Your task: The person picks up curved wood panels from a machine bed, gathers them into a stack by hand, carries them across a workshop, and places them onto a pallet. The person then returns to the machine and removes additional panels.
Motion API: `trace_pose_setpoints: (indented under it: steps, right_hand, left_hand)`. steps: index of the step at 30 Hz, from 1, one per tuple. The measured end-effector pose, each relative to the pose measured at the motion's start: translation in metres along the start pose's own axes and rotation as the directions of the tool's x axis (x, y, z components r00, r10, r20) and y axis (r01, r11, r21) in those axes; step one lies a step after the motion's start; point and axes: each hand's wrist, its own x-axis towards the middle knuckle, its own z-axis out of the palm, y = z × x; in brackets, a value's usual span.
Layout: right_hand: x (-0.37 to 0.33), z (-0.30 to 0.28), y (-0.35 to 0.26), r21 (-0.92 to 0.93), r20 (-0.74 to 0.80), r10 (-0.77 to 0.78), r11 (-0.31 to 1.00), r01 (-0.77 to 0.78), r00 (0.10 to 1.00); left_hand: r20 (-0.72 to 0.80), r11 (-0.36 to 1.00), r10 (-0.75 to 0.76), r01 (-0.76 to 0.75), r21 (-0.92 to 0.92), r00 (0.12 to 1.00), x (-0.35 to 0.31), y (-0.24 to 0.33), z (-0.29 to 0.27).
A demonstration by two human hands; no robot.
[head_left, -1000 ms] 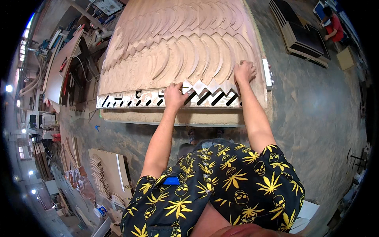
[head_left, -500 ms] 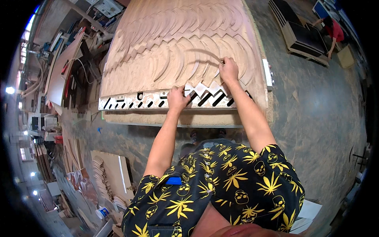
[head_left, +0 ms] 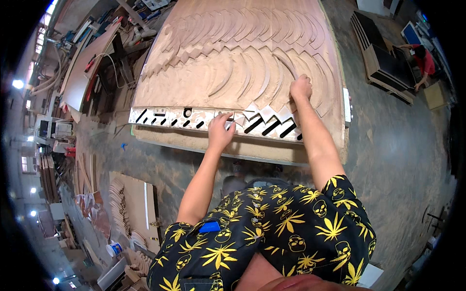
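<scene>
My right hand (head_left: 301, 88) is closed around the near end of a curved wooden strip (head_left: 285, 62). That strip arcs up and to the left over a sawdust-covered wooden board (head_left: 189, 89). Several similar cut strips, one of them a crescent-shaped strip (head_left: 224, 82), lie side by side in the dust left of my right hand. My left hand (head_left: 222, 128) rests on the pale slotted metal strip (head_left: 167, 121) at the board's near edge, its thumb apart from the fingers. Nothing held shows in it, though its fingertips are partly hard to make out.
Another row of curved pieces (head_left: 242, 26) spans the far part of the board. Leaning panels (head_left: 90, 72) stand at the left. At the far right, a person in red (head_left: 424, 63) bends beside a stack of dark panels (head_left: 388, 65). Behind me lies a panel (head_left: 133, 206) with cut curved pieces.
The curved strip in my right hand has swung from lying crosswise to a steeper angle, roughly along the other strips. My left hand stays on the metal edge. The whole view has shifted.
</scene>
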Motion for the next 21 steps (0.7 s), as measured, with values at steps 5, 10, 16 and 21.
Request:
trace_pose_setpoints:
  steps: [5,10,16,21]
  right_hand:
    - [0.009,-0.007,-0.004,-0.011,-0.021,0.073,0.997,-0.074,0.997]
    - [-0.006,-0.012,-0.044,0.097,-0.033,0.157,0.983,-0.154,0.987]
    - [-0.009,0.033,-0.068,0.056,0.110,0.359,0.929,-0.366,0.927]
    - [-0.037,0.029,-0.090,-0.221,-0.035,0.265,0.938,-0.266,0.964]
  left_hand:
    - [-0.046,0.995,-0.060,0.057,-0.077,0.997,-0.004,-0.061,-0.036]
    - [0.007,0.992,-0.057,0.057,-0.109,0.998,0.028,-0.114,-0.044]
    - [0.062,0.990,0.012,-0.004,-0.142,0.998,0.086,-0.135,-0.038]
    - [0.139,0.994,0.106,-0.101,-0.042,0.985,0.116,-0.131,-0.029]
